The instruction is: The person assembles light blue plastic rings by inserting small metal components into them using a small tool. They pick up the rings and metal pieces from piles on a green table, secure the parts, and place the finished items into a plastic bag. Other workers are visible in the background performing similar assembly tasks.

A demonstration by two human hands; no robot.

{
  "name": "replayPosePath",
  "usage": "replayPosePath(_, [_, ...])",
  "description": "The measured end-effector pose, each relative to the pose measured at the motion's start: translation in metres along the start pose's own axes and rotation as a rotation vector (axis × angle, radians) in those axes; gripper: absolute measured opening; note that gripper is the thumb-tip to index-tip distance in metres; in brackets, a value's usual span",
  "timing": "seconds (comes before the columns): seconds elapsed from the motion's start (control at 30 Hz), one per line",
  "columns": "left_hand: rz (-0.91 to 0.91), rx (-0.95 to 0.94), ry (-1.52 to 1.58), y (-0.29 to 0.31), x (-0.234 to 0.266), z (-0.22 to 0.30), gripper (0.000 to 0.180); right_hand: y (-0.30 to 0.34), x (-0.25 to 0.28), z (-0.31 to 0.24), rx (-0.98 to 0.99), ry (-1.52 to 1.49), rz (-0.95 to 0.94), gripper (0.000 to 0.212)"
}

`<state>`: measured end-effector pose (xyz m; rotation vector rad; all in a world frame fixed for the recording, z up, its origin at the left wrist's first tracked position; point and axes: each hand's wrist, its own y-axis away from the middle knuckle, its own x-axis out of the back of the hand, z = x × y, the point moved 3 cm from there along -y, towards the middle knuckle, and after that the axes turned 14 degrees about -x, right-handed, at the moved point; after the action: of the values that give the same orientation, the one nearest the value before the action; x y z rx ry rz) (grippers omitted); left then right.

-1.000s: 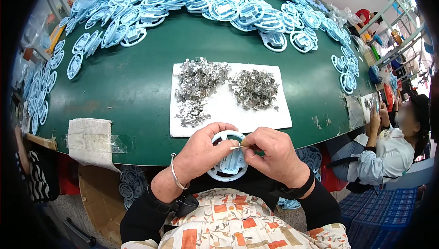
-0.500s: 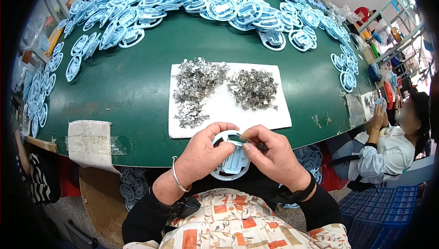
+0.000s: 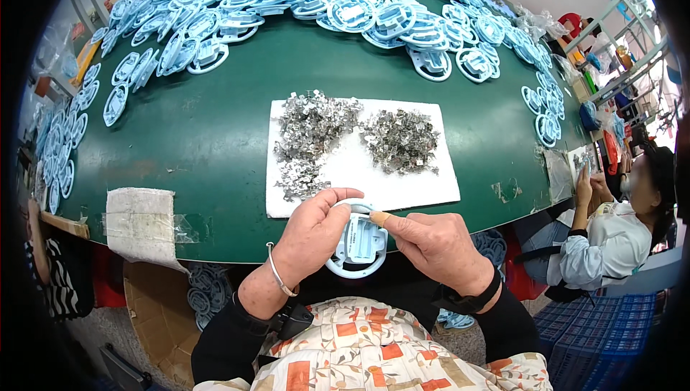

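My left hand (image 3: 313, 236) grips a round pale-blue plastic ring part (image 3: 357, 244) at its left side, thumb over the top rim. My right hand (image 3: 435, 247) holds the same part from the right, with a fingertip pressing on its upper edge. The part sits just in front of the green table's near edge (image 3: 215, 236). Right beyond my hands lies a white sheet (image 3: 402, 190) carrying two heaps of small shiny metal clips, one on the left (image 3: 309, 136) and one on the right (image 3: 402, 139).
Many pale-blue ring parts (image 3: 374, 14) lie piled along the far and left sides of the table. A taped white patch (image 3: 140, 222) hangs over the near-left edge. A cardboard box (image 3: 172, 297) with more rings stands below. A seated person (image 3: 611, 233) works at right.
The ring part has shifted slightly in my hands, and my right fingertip now presses on its top edge. My left thumb has stretched over the rim.
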<state>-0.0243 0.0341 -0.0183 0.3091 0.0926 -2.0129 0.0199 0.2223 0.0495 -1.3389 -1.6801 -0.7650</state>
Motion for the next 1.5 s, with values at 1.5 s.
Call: replayPosePath(1.5, [-0.205, -0.101, 0.646, 0.017, 0.000, 0.010, 0.054, 0.007, -0.017, -0.025, -0.181, -0.834, 0.067, 0.033])
